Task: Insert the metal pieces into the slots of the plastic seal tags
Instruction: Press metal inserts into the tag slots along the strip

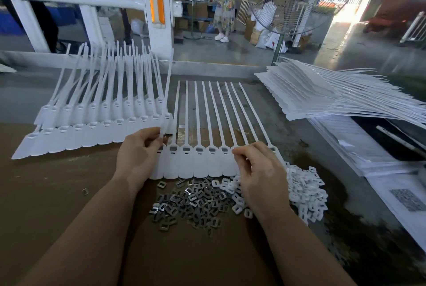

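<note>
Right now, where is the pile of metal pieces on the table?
In the head view the metal pieces lie low in the centre, just below the row of seal tags, between both forearms, left of the white plastic pieces.

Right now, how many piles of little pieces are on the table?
2. The metal pile lies left of the right hand; the white pile lies right of it, partly hidden behind that hand.
</note>
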Available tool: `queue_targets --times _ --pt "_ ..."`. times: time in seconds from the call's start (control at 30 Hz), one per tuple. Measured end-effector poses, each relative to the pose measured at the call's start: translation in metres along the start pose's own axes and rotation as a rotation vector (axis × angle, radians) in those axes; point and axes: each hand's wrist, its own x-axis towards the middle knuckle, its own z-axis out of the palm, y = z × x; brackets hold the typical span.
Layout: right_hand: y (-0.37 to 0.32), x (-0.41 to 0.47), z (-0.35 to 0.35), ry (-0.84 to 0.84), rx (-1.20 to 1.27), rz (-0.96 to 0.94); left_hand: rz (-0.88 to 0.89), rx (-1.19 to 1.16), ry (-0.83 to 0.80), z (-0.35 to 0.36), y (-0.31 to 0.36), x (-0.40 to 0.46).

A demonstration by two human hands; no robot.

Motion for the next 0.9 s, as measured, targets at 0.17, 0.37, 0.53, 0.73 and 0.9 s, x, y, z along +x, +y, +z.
queue_targets --times 0.17,0.37,0.53,0.73,0.9 --pt "-0.0005 0.0004 0.0009 -0.005 -0.036 -0.031 0.014 0.001 -0.008 0.0007 0.0017 -0.0012" --pt "0.0007 0.0001 0.0031 -0.033 -0.082 -0.038 0.018 0.009 -0.006 0.0021 0.0022 -0.001" --pt "-0.0001 0.0 0.0039 -0.041 -0.086 -0.033 0.02 0.036 0.009 0.0034 -0.0002 0.0011" --pt "-0.0008 0.0004 0.0053 -0.06 -0.1 -0.032 0.022 0.049 0.004 0.0036 -0.0025 0.0033" --pt "-0.0003 0.0004 0.0066 -0.078 -0.103 -0.023 0.026 0.07 0.005 0.0049 -0.0019 0.0049"
